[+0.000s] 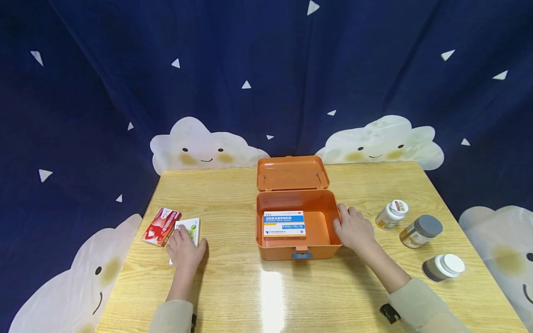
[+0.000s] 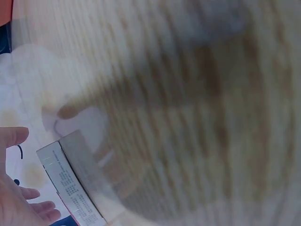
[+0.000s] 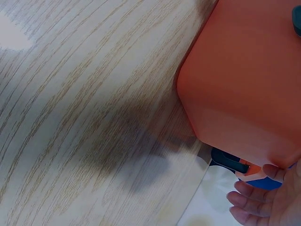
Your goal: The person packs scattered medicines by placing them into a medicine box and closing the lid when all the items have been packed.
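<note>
On the left side of the wooden table, my left hand [image 1: 185, 252] lies over a white medicine carton with green print [image 1: 192, 227], partly hiding it. In the left wrist view the fingers are loosely spread beside a carton's printed side [image 2: 70, 183]. A red medicine carton [image 1: 162, 226] lies just left of that hand. My right hand [image 1: 357, 229] touches the right rim of an orange storage box [image 1: 266, 253], fingers fairly straight in the right wrist view. The box's lid [image 1: 291, 173] is swung back. Inside, a blue-and-white medicine carton [image 1: 284, 225] occupies the left part.
Three medicine bottles stand right of the box: a white one [image 1: 391, 214], a grey-capped one [image 1: 420, 231] and a dark-bodied one with a white cap [image 1: 443, 267]. A blue latch [image 1: 301, 255] is at the box's front. A navy curtain [image 1: 266, 55] hangs behind the table.
</note>
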Motion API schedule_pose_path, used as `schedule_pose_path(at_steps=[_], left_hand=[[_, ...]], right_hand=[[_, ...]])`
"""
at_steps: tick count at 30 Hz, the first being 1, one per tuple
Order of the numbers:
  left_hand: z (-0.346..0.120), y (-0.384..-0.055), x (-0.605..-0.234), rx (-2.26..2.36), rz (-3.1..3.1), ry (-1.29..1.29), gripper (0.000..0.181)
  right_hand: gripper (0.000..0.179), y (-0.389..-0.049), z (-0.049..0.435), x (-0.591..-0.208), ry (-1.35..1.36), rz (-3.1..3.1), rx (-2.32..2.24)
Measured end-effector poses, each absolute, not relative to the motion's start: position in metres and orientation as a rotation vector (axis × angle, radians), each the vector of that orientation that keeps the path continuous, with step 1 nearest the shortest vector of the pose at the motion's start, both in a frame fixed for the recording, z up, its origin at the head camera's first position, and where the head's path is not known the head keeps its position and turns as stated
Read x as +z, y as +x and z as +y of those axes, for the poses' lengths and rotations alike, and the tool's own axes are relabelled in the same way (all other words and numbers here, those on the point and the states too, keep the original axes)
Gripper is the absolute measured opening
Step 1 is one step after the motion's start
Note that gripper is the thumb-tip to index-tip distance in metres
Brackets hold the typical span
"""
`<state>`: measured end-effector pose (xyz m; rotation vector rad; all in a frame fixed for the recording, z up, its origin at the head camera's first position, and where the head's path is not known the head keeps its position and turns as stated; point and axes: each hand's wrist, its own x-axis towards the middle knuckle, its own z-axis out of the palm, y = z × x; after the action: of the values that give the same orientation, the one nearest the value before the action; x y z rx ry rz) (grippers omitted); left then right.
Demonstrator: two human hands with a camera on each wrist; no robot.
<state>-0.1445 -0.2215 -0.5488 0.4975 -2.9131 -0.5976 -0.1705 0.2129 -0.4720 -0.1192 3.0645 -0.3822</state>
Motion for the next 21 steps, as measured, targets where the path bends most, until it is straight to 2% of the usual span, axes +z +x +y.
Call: schedule_pose_path(at_steps=[9,21], left_hand=[[-0.2215,-0.1402,-0.5487,-0.591,-2.956,0.648,0.086],[-0.2262,-0.1405,-0.5556,-0.652,-2.899,0.706,0.086]], right_hand=[[0.041,-0.1704,0.2128,-0.4720,-0.120,3.072,-0.384],[0.042,-0.1699,0.2135,-0.4722,-0.124,3.077,-0.385]])
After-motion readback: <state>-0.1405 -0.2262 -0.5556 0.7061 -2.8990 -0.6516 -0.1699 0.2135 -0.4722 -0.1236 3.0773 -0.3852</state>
